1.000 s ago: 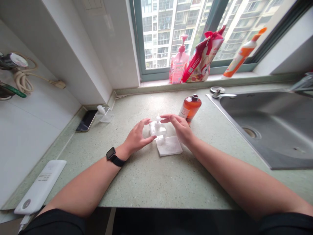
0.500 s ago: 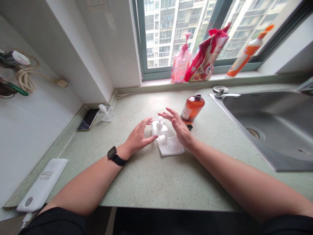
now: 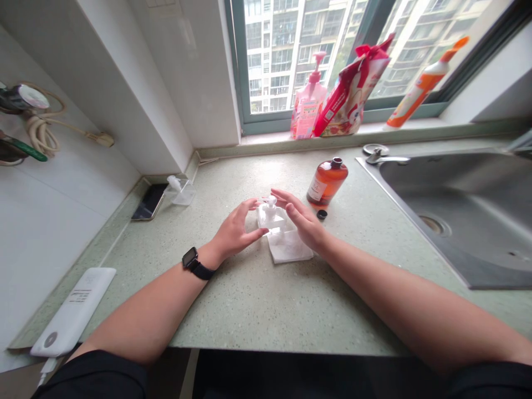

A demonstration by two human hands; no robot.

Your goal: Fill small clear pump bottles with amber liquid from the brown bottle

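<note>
A clear, squarish pump bottle with a white pump head stands on the counter between my two hands. At its left side my left hand is open, thumb and fingers apart in a C shape. Its fingertips reach the bottle's edge, though contact cannot be made out. My right hand is open too, with fingers stretched along the bottle's right side and partly hiding it. Folded white tissue lies just in front of the bottle, under the right palm's edge.
An uncapped amber bottle stands behind my right hand, its black cap beside it. To the right is a steel sink. A phone, a second clear pump bottle and a white power bank lie left.
My right hand has lowered and come in closer to the pump bottle, its fingers drawn nearer together. My left hand has barely moved.
</note>
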